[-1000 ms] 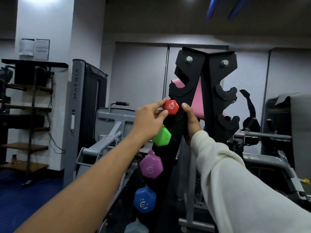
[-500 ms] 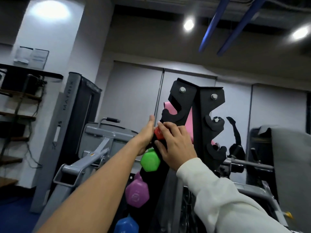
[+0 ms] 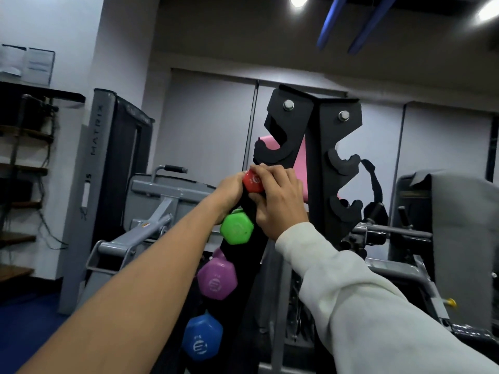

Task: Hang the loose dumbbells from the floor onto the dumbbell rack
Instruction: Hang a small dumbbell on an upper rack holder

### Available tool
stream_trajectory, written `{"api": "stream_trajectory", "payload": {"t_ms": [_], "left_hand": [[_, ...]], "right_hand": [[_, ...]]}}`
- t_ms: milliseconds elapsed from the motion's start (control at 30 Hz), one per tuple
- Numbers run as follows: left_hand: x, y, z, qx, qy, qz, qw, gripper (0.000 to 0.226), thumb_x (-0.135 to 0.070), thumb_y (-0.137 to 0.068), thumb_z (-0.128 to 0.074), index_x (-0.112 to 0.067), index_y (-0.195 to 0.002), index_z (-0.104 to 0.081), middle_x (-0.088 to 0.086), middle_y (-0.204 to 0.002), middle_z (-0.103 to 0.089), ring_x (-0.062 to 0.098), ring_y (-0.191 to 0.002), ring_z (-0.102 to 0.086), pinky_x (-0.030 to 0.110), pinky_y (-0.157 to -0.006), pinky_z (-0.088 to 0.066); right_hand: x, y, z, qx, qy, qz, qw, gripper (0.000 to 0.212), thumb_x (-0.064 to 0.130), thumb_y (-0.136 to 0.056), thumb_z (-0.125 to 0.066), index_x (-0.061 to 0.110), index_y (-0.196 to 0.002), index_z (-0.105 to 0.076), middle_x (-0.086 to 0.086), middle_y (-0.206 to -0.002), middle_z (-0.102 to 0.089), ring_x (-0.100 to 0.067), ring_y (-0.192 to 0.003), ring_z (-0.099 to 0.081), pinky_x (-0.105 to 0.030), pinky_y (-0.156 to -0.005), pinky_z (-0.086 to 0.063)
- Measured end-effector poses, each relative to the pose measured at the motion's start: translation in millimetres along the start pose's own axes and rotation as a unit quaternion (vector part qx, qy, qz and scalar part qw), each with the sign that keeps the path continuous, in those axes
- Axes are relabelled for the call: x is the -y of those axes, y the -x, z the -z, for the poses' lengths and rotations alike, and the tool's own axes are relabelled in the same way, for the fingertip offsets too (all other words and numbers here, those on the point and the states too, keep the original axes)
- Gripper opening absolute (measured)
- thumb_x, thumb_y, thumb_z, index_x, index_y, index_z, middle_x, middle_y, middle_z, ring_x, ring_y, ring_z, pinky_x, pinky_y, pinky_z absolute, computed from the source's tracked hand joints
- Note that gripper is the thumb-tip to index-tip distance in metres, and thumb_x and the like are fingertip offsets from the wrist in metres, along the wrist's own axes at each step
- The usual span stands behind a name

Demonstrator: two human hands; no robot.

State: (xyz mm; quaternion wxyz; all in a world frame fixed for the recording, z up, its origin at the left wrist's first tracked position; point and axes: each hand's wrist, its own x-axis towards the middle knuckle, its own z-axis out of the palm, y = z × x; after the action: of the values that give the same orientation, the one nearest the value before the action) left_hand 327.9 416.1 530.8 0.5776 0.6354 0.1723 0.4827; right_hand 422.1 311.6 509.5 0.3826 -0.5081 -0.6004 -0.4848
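Observation:
A small red dumbbell sits at a hook of the black dumbbell rack, just under the empty top hook. My left hand grips it from the left and my right hand covers it from the right, fingers curled over its end. Below it on the same rack side hang a green dumbbell, a purple dumbbell and a blue dumbbell. The red dumbbell's handle and far end are hidden behind my hands.
A grey Matrix weight machine with grey arms stands left of the rack. Dark wooden shelves line the far left wall. Another grey machine stands to the right. A pink mat shows behind the rack.
My right hand has moved from beside the rack onto the red dumbbell, closing over it. The view has tilted upward, and the left hand stays on the dumbbell.

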Motion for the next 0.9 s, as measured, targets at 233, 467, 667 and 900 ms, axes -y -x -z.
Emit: {"api": "stream_trajectory", "payload": {"t_ms": [233,467,667,900], "left_hand": [[-14,26,20,-0.044,-0.173,-0.022,0.984,0.053,-0.061,-0.105,-0.034,-0.024,-0.112,-0.071,0.000,-0.131,-0.069,0.022,-0.123,-0.060,0.045,-0.113,-0.042],[-21,84,56,-0.083,-0.328,-0.129,0.932,0.041,-0.051,-0.109,-0.039,-0.022,-0.107,-0.068,0.004,-0.112,-0.067,0.024,-0.112,-0.059,0.035,-0.096,-0.041],[-9,131,68,-0.084,-0.428,-0.200,0.877,0.045,-0.040,-0.100,-0.064,-0.020,-0.140,-0.065,0.003,-0.136,-0.068,0.018,-0.122,-0.064,0.041,-0.109,-0.050],[-12,162,61,-0.083,-0.450,-0.240,0.856,0.047,-0.038,-0.098,-0.068,-0.020,-0.141,-0.063,0.004,-0.136,-0.065,0.018,-0.121,-0.063,0.041,-0.107,-0.051]], "right_hand": [[5,3,4,0.016,-0.003,-0.024,1.000,0.060,0.022,-0.083,-0.070,0.021,-0.141,-0.055,0.000,-0.132,-0.056,-0.029,-0.110,-0.047,-0.047,-0.089,-0.044],[9,19,17,0.030,-0.015,-0.040,0.999,0.067,0.023,-0.091,-0.067,0.015,-0.152,-0.042,-0.002,-0.156,-0.042,-0.030,-0.119,-0.045,-0.046,-0.108,-0.041],[20,46,34,0.045,-0.071,-0.062,0.995,0.066,0.018,-0.092,-0.067,0.015,-0.152,-0.040,-0.006,-0.159,-0.035,-0.027,-0.140,-0.039,-0.026,-0.119,-0.019],[36,64,56,0.057,-0.097,-0.077,0.991,0.062,0.021,-0.090,-0.068,0.019,-0.148,-0.046,-0.003,-0.153,-0.041,-0.023,-0.137,-0.042,-0.032,-0.115,-0.031]]}}
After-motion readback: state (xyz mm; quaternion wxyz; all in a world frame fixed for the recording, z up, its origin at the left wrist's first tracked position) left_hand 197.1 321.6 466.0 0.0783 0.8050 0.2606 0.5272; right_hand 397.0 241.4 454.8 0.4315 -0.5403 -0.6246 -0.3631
